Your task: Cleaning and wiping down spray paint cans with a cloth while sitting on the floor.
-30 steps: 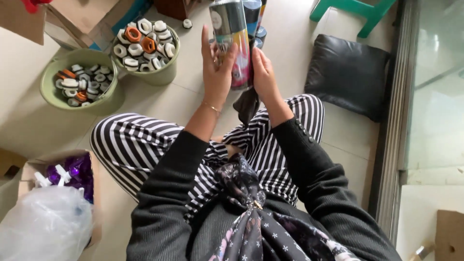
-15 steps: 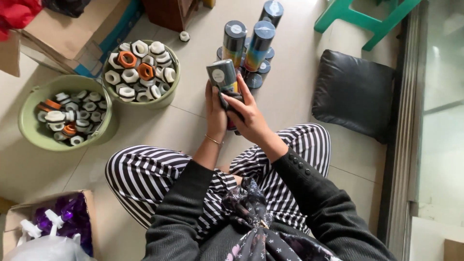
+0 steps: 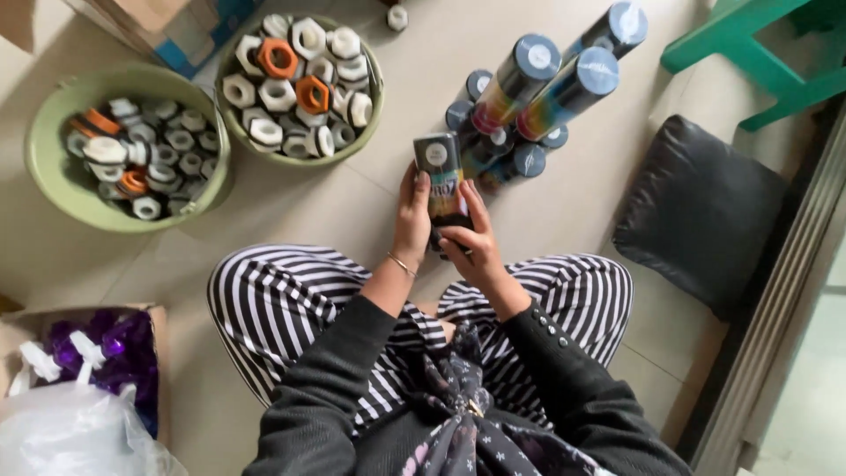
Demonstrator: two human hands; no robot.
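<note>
I hold a tall dark printed can upright on the floor in front of my knees. My left hand wraps its left side and my right hand grips its lower right side. Just beyond it stand several similar cans with blue-grey lids, packed close together. Two green bowls lie to the left: the nearer-centre bowl holds white and orange hexagonal caps, the left bowl holds smaller round caps.
A black cushion lies on the floor at right beside a green stool. A cardboard box with purple wrapped items and a white plastic bag sit at lower left. A sliding-door track runs along the right.
The can was lifted high before my face a second ago; it has since come down to the floor in front of the standing cans. My view has tilted downward.
</note>
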